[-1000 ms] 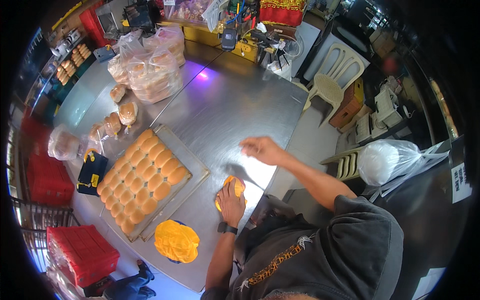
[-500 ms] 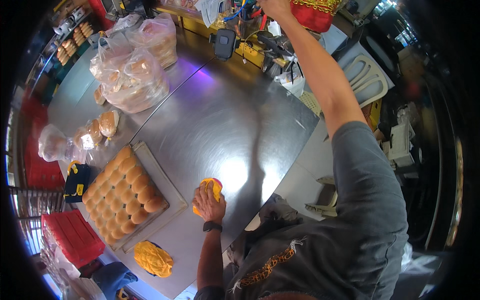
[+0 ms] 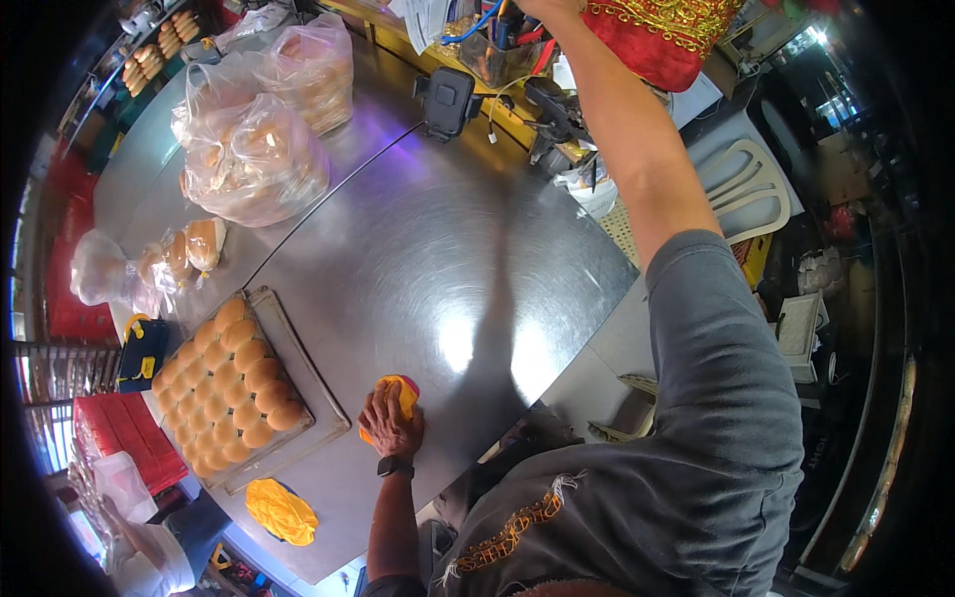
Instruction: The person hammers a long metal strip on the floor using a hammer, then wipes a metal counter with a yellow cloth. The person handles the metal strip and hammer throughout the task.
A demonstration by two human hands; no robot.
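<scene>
An orange cloth (image 3: 398,390) with a pink edge is seen lying crumpled flat on the steel table, lower centre, partly covered.

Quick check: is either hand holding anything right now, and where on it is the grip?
The left hand lies flat on top of an orange-yellow cloth, pressing it to the steel table. The right hand reaches up past the frame's top edge; its grip cannot be told.
</scene>
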